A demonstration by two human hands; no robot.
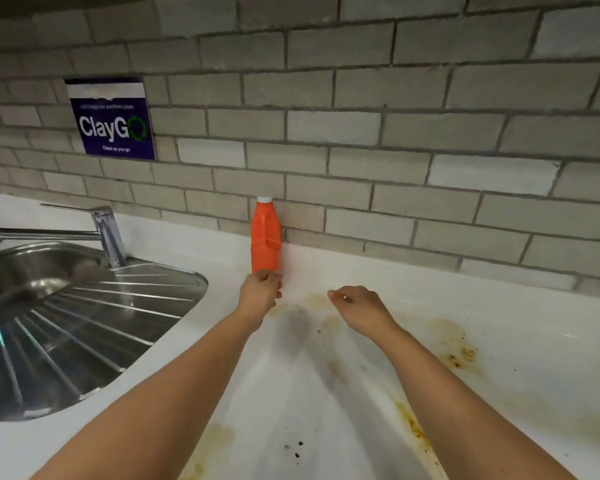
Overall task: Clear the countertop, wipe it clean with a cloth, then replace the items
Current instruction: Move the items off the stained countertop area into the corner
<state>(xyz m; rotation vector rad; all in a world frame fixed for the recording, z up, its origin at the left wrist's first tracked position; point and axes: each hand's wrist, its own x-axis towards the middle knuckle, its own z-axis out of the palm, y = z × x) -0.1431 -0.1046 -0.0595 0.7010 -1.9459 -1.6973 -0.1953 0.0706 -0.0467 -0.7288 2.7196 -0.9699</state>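
An orange plastic bottle (266,233) with a white cap stands upright on the white countertop (499,306), close against the tiled wall. My left hand (260,293) is at the bottle's base, fingers curled around its lower part. My right hand (359,308) hovers just to the right of it above the counter, fingers loosely bent and holding nothing. Brown and yellowish stains (454,348) and dark crumbs (297,448) mark the counter surface. No cloth is in view.
A steel sink with a ribbed drainboard (84,327) fills the left side, with a chrome tap (104,230) behind it. A grey brick-tile wall (395,133) backs the counter and carries a blue "ClayGo" sign (113,121).
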